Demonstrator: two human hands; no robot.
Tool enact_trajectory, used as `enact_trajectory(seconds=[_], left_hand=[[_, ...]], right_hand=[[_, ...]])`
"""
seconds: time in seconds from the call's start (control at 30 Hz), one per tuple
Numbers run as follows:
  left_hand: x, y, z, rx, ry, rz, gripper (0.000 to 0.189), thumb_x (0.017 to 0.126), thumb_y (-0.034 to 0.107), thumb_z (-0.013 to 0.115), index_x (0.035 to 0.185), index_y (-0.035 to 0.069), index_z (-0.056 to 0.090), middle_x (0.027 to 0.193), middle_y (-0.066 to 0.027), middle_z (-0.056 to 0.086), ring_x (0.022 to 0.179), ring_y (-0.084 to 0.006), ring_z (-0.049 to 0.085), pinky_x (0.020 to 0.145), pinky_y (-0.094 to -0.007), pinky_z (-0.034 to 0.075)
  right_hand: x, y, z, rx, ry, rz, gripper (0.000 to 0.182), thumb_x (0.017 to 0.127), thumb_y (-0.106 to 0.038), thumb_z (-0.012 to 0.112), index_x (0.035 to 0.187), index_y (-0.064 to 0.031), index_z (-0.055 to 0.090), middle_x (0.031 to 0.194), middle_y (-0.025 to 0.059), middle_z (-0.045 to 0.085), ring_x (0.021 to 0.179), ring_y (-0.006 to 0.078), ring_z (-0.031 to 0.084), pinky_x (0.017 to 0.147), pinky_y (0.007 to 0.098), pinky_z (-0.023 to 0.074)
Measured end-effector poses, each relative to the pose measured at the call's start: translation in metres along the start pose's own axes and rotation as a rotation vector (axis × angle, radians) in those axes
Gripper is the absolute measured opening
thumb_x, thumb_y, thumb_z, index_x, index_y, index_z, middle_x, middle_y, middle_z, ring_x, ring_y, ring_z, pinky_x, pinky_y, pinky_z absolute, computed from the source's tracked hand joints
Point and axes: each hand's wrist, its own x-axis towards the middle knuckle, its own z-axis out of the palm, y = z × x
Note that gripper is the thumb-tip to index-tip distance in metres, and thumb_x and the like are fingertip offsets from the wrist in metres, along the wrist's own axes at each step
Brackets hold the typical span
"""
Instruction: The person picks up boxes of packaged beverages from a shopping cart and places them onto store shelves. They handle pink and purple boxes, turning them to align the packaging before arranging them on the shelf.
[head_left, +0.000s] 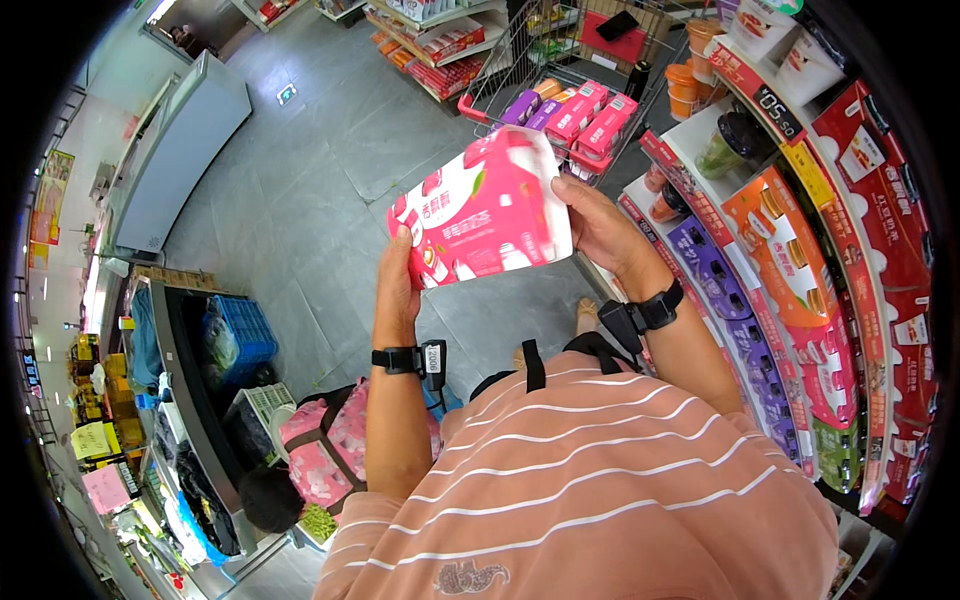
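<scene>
A pink and white cardboard multipack (480, 217) of packaged drinks is held up in front of my chest, slightly tilted. My left hand (399, 270) grips its left end, with the thumb on the printed front. At the right end, my right hand (596, 221) holds the white edge, thumb on top. Fingers behind the pack are hidden. Just beyond it stands a wire shopping cart (480, 112) with a red handle. Inside the cart lie pink packs (577, 116) and purple packs (521, 109).
Curved shelves (731, 247) on my right carry orange, purple and red packs and cups. A person in a pink patterned top (330, 442) is close at my left, by a counter holding a blue crate (240, 337). Grey tiled floor (300, 202) and a long white cabinet (184, 157) lie farther left.
</scene>
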Motion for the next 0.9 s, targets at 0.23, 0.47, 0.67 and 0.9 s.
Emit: enact_trajectory(seconds=[0.23, 0.47, 0.67, 0.9], left_hand=[[0.002, -0.02, 0.004, -0.207, -0.052, -0.011, 0.06, 0.104, 0.047, 0.05, 0.141, 0.0, 0.047, 0.137, -0.011, 0.06, 0.122, -0.0197, 0.06, 0.102, -0.0367, 0.05], [-0.013, -0.013, 0.033, -0.163, -0.147, -0.03, 0.055, 0.104, 0.043, 0.052, 0.141, 0.002, 0.047, 0.137, -0.0128, 0.059, 0.114, -0.0222, 0.065, 0.095, -0.0366, 0.056], [-0.022, -0.025, 0.022, -0.238, -0.34, -0.126, 0.057, 0.1, 0.037, 0.059, 0.142, 0.001, 0.046, 0.132, -0.0179, 0.061, 0.108, -0.0301, 0.068, 0.085, -0.0438, 0.061], [-0.028, -0.051, 0.026, -0.506, -0.477, -0.417, 0.087, 0.085, 0.053, 0.069, 0.15, 0.004, 0.037, 0.141, -0.0262, 0.052, 0.119, -0.0463, 0.06, 0.09, -0.0632, 0.056]], right_hand=[[-0.003, -0.006, 0.035, -0.006, -0.277, -0.059, 0.059, 0.105, -0.046, 0.045, 0.143, -0.0006, 0.045, 0.12, 0.0132, 0.062, 0.107, 0.0235, 0.064, 0.087, 0.0405, 0.0569], [0.001, 0.001, 0.043, -0.329, -0.225, -0.157, 0.056, 0.098, -0.028, 0.066, 0.143, -0.0018, 0.045, 0.121, 0.0133, 0.062, 0.11, 0.023, 0.063, 0.09, 0.0352, 0.0541], [0.018, 0.01, 0.037, -0.894, -0.033, -0.41, 0.082, 0.079, -0.04, 0.085, 0.142, -0.0056, 0.046, 0.128, 0.0155, 0.059, 0.122, 0.0255, 0.057, 0.101, 0.0388, 0.0463], [0.032, -0.002, 0.031, -0.964, -0.277, -0.231, 0.092, 0.074, -0.04, 0.087, 0.147, -0.0068, 0.042, 0.134, 0.0156, 0.058, 0.125, 0.0236, 0.055, 0.107, 0.0362, 0.0414]])
